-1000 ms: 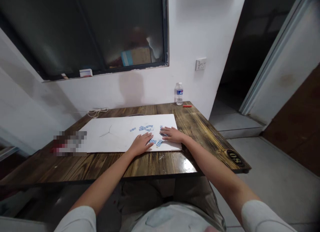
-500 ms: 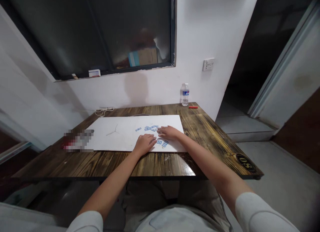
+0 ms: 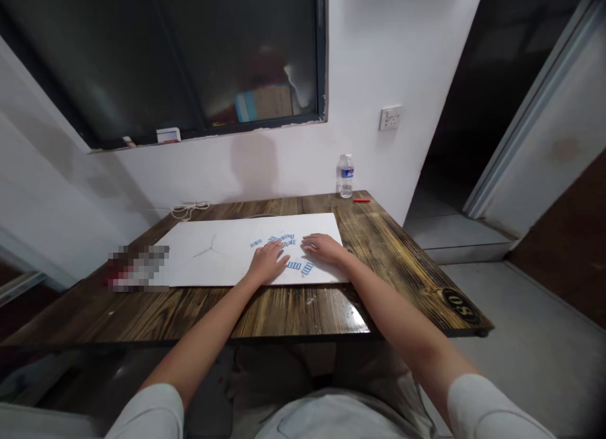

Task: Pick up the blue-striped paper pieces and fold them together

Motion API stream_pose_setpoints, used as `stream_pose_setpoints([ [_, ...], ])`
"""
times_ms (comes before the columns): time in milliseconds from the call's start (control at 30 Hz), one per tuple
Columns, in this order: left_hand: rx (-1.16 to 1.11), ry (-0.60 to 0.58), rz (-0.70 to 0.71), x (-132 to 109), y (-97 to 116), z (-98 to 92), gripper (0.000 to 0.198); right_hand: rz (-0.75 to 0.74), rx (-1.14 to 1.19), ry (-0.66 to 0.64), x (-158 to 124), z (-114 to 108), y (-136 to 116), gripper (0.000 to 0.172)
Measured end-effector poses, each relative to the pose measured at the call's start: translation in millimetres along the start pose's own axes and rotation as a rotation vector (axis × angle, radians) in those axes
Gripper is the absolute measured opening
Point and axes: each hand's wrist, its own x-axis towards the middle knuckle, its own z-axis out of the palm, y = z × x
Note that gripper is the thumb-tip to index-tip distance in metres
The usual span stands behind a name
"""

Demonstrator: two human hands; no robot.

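A white board (image 3: 231, 268) lies on the wooden table, with several small flat blue-and-white pieces (image 3: 293, 265) on its right half. Some of them form a loose cluster (image 3: 288, 239) in front of my fingers. My left hand (image 3: 267, 262) rests over the board with fingers spread, its fingertips at the near edge of the cluster. To the right of the cluster is my right hand (image 3: 322, 247), palm down and fingers stretched out. Two of the pieces lie between and below the hands. Thin dark lines in a Y shape (image 3: 209, 247) show on the board's left half.
The wooden table (image 3: 293, 312) stands against a white wall. At its back right are a water bottle (image 3: 346, 177) and a red pen-like object (image 3: 362, 200). A white cord (image 3: 189, 209) lies at the back left. A pixelated patch (image 3: 142, 268) covers things at the left.
My left hand has moved forward and left toward the clustered pieces. The right hand has drawn slightly away from them. The whole view has shifted a little.
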Motion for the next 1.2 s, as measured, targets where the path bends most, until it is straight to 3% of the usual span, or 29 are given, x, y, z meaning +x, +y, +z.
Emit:
stream_pose_setpoints([
  [167, -0.012, -0.108, -0.032, 27, -4, 3.8, 0.044, 0.009, 0.004, -0.091, 8, 8, -12, 0.052],
  [267, 0.008, -0.143, -0.007, 31, -2, 9.6, 0.045, -0.028, 0.002, -0.157, 10, 10, -17, 0.052],
  [500, -0.043, -0.032, 0.027, 22, -3, 15.0, 0.037, -0.032, -0.071, -0.075, 3, 8, -15, 0.041],
  [800, -0.039, -0.035, 0.011, 17, -7, 11.5, 0.036, -0.034, -0.04, -0.155, 7, 14, -17, 0.056],
  [1200, 0.136, 0.04, -0.133, 14, -15, 15.0, 0.044, -0.015, -0.104, -0.071, 5, 9, -24, 0.051],
])
